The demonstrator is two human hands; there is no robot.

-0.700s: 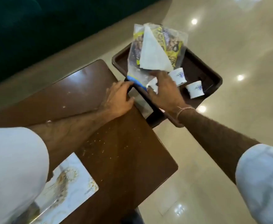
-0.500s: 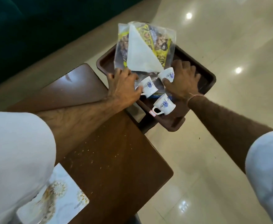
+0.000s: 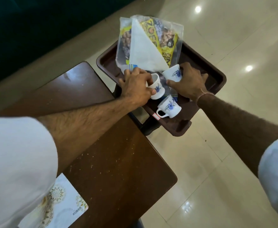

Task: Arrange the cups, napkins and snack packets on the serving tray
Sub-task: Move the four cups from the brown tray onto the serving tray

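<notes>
Since half a second ago the left hand (image 3: 137, 87) has closed onto the middle cup (image 3: 156, 88), thumb under its flowered side and fingers over the rim, where before it lay just beside that cup. At that earlier moment the right hand (image 3: 188, 83) sat on the tray past the upper cup (image 3: 173, 74); now it wraps that cup from the right, thumb against its lower side, so both hands are grasping a cup.

Both held cups tilt, mouths turned toward the upper left of the frame, and they stand just beside each other near the centre of the picture. A third cup (image 3: 168, 107) lies on its side below them, handle toward the lower left, touched by neither hand. A small red-edged label (image 3: 156, 116) sits on the tray rim next to that handle.

Above the cups, the snack packets (image 3: 166, 38) in clear and yellow wrapping lean up out of the tray, with a white folded napkin (image 3: 143, 55) lying across them.

All of this rests in the dark brown serving tray (image 3: 217, 79), which overhangs the far corner of the brown desk (image 3: 112, 162). A pale patterned card (image 3: 64, 209) lies at the desk's lower-left corner. White sleeves (image 3: 18, 162) fill the lower corners, over a glossy tiled floor (image 3: 225, 170).
</notes>
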